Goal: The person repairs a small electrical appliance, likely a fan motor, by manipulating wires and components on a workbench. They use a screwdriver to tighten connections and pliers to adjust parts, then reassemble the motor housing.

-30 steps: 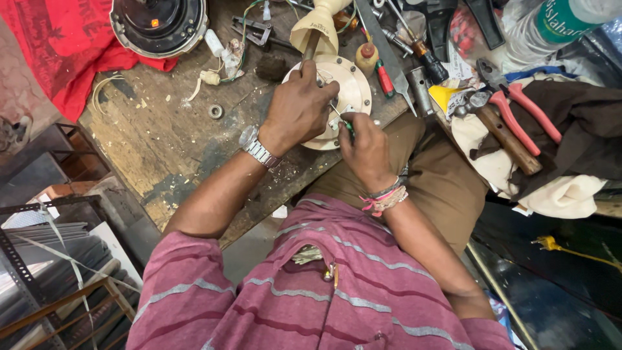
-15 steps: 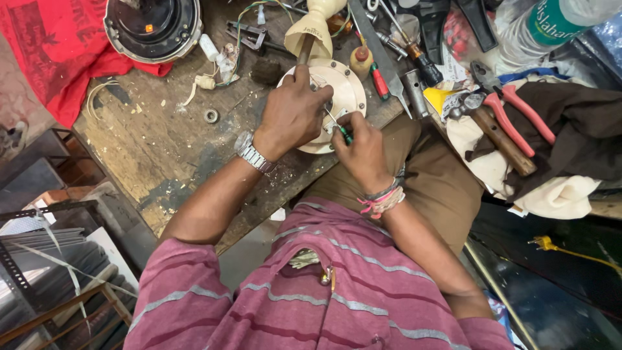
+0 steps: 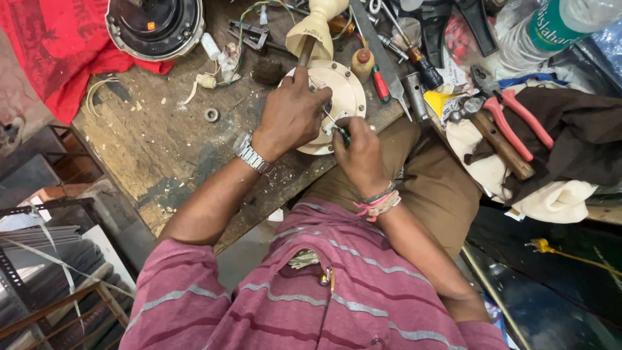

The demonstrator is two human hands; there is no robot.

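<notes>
A single head-worn camera looks steeply down from above the person's own chest, close in, facing the scarred wooden bench (image 3: 162,149) ahead; the maroon striped shirt (image 3: 311,298) fills the lower frame, both forearms reaching away toward the top
</notes>
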